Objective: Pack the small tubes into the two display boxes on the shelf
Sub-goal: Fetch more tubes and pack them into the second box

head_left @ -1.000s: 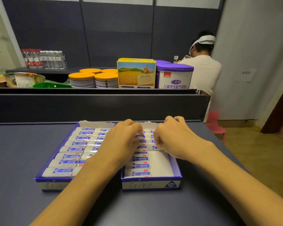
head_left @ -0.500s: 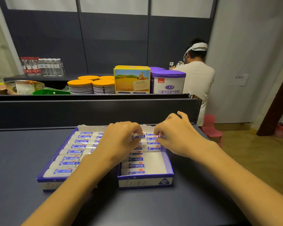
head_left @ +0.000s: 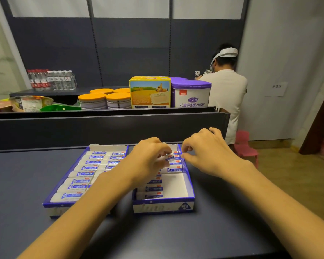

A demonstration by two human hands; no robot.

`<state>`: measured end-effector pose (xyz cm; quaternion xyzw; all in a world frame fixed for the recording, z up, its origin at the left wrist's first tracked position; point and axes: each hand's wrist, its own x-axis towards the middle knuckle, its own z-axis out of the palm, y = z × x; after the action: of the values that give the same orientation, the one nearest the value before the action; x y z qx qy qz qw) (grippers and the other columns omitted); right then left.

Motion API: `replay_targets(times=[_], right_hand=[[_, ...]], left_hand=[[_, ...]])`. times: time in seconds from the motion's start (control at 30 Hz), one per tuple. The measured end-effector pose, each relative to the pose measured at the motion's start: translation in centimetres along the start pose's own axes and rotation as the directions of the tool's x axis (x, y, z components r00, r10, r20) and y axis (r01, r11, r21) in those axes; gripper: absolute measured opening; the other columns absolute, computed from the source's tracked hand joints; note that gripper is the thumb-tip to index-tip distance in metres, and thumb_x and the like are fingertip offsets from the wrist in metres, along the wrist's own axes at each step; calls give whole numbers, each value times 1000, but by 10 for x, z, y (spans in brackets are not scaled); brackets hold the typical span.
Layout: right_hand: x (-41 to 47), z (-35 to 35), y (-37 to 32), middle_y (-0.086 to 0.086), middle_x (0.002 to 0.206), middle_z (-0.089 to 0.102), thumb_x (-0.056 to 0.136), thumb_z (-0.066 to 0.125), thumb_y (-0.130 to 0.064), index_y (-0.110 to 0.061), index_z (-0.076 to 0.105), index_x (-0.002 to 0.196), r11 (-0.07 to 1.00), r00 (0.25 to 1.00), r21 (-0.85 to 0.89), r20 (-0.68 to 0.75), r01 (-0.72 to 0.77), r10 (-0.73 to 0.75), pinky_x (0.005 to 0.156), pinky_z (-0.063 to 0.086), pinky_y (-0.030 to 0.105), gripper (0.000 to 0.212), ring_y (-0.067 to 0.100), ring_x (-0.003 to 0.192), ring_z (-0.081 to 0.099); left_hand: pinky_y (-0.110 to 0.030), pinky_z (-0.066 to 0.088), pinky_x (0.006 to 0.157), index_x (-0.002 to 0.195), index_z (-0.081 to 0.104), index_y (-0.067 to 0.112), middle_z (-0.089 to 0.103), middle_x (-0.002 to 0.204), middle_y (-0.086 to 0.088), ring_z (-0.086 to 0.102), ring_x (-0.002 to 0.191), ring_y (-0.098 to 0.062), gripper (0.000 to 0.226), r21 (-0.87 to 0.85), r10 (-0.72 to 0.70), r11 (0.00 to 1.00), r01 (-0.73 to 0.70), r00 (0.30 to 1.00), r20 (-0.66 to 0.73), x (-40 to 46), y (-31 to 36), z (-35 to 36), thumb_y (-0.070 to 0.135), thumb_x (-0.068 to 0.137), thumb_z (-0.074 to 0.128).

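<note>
Tubes fill the left box in tidy rows; the right box has a stack down its left side and bare white floor on the right; both boxes sit side by side on the dark shelf. My left hand has its fingers curled, pinching one tube above the far end of the right box, tilted a bit; my right hand sits just beside it, fingertips drawn together near that tube's end, can't tell if they're actually touching it. Behind: orange-lidded cans, a yellow carton, a purple-lidded tub, bottles; a person stands further back.
</note>
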<state>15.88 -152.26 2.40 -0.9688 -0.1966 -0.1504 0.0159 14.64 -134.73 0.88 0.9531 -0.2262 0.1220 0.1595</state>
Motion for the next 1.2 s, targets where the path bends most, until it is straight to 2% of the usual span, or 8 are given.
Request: replay_targets(times=[0.13, 0.4, 0.6, 0.73, 0.83, 0.97, 1.07, 1.2], right_hand=[[1, 0, 2, -3, 109, 65, 94, 54, -37, -25, 65, 108, 1000, 1000, 9, -11, 1, -1, 114, 19, 46, 22, 16, 114, 49], [2, 2, 4, -5, 106, 66, 94, 53, -36, -26, 67, 105, 1000, 1000, 2, -18, 18, -18, 114, 18, 47, 20, 17, 113, 49], [3, 4, 4, -4, 105, 66, 94, 54, -37, -27, 67, 105, 1000, 1000, 1, -12, 16, -16, 114, 18, 48, 20, 17, 112, 49], [3, 4, 5, -4, 106, 65, 93, 54, -36, -27, 66, 105, 1000, 1000, -7, -4, 10, -10, 114, 17, 48, 19, 18, 113, 48], [2, 4, 7, -4, 106, 65, 94, 54, -36, -27, 66, 105, 1000, 1000, -21, 1, 8, -8, 114, 16, 48, 19, 18, 114, 48], [1, 5, 8, -4, 104, 65, 94, 54, -36, -27, 67, 104, 1000, 1000, -24, -9, 3, -3, 114, 16, 48, 19, 17, 113, 49], [1, 5, 7, -4, 107, 64, 93, 54, -38, -26, 66, 106, 1000, 1000, -19, -4, 4, -4, 114, 16, 47, 21, 17, 114, 48], [2, 4, 8, -4, 109, 64, 94, 52, -39, -25, 64, 107, 999, 1000, -35, -12, 15, -15, 114, 16, 45, 23, 16, 115, 48]], left_hand=[[-21, 49, 80, 111, 63, 25, 59, 109, 5, 54, 94, -8, 23, -46, 17, 999, -17, 1000, -4, 2, 2, 1, 25, 88, 65], [-25, 53, 79, 105, 61, 18, 63, 104, 4, 60, 92, -12, 18, -117, 24, 993, -19, 999, 41, 2, 4, 5, 23, 88, 65], [-15, 39, 69, 109, 62, 18, 62, 104, 0, 49, 82, -8, 22, 5, 80, 997, -81, 991, 103, 6, 8, 11, 27, 89, 63], [-24, 47, 79, 118, 61, 24, 60, 112, 1, 55, 95, -13, 27, 63, 75, 994, -88, 981, 180, 7, 10, 13, 26, 91, 61], [-29, 48, 79, 119, 60, 23, 61, 113, -1, 56, 99, -17, 29, 88, 79, 991, -96, 980, 181, 8, 11, 14, 25, 90, 61], [-29, 50, 78, 117, 53, 23, 63, 113, -1, 58, 97, -18, 30, 81, 66, 994, -80, 985, 160, 8, 11, 17, 25, 89, 64], [-30, 50, 78, 113, 61, 23, 64, 112, -3, 61, 98, -20, 26, 150, 55, 985, -80, 984, 167, 10, 11, 21, 29, 88, 66], [-31, 50, 82, 119, 63, 26, 60, 117, -3, 59, 104, -22, 30, 219, 50, 971, -93, 979, 196, 12, 13, 21, 32, 90, 63]])
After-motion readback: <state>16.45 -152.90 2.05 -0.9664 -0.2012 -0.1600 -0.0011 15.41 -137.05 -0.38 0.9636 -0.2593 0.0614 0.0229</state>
